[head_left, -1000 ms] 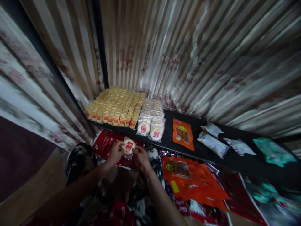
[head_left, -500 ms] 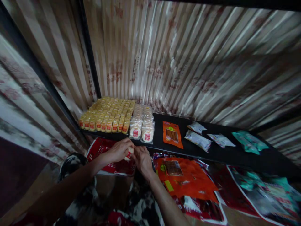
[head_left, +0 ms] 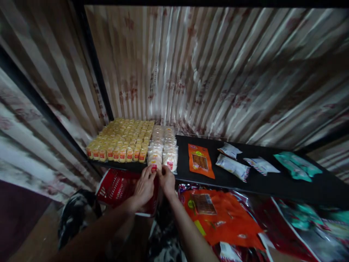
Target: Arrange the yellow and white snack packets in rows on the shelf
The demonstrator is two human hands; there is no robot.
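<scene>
Both hands meet at the shelf's front edge around one clear packet of round pale crackers [head_left: 154, 166] with a red label. My left hand [head_left: 145, 185] pinches its lower left side, fingers closed. On the other side, my right hand [head_left: 167, 181] grips its lower right corner with thumb and fingertips. The packet stands upright at the front of the left row of cracker packets. Beside it is a second row of the same round cracker packets [head_left: 170, 161]. Left of these, small yellow packets with red labels [head_left: 122, 154] stand in tight rows.
The black shelf [head_left: 182, 160] also bears an orange packet [head_left: 201, 161], several white packets [head_left: 232, 166] and teal packets [head_left: 296, 165]. Below stand a red basket [head_left: 116, 187], and to its right a heap of orange packets [head_left: 218, 214]. Corrugated sheeting [head_left: 169, 72] backs the shelf.
My hands have moved up and forward, from above the red basket to the shelf edge, carrying the cracker packet to the front of the left row. The view has shifted slightly.
</scene>
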